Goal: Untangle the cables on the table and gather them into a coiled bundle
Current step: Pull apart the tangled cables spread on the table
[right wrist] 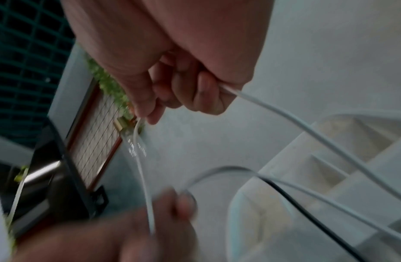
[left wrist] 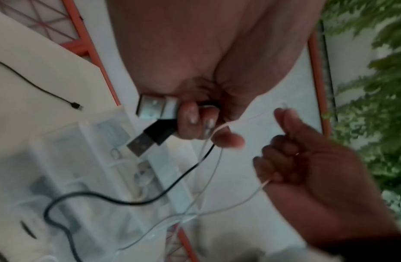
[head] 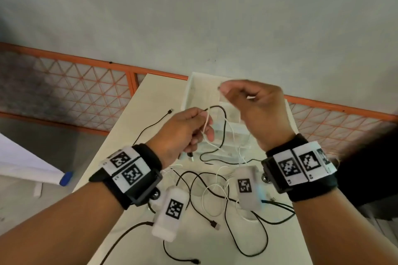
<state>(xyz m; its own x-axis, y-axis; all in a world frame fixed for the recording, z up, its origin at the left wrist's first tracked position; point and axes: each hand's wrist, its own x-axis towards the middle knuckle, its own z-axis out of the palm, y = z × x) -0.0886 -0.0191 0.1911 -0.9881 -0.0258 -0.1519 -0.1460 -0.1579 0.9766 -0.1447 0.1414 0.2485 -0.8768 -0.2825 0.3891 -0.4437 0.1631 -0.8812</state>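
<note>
Both hands are raised above the cream table (head: 148,97). My left hand (head: 203,123) grips a thin white cable (head: 207,120) together with a black cable (head: 223,112). In the left wrist view its fingers (left wrist: 190,122) curl round two USB plugs, a white one (left wrist: 154,108) and a black one (left wrist: 150,139). Higher and to the right, my right hand (head: 224,90) pinches the same white cable (right wrist: 284,113), which runs through its curled fingers (right wrist: 204,92) and down to the left hand (right wrist: 150,221). A tangle of black and white cables (head: 215,191) lies on the table below.
A clear plastic compartment box (head: 193,88) stands at the table's far end under the hands. One black cable end (head: 170,111) lies loose at the far left. An orange mesh railing (head: 90,88) runs behind. A blue object (head: 66,177) lies left of the table.
</note>
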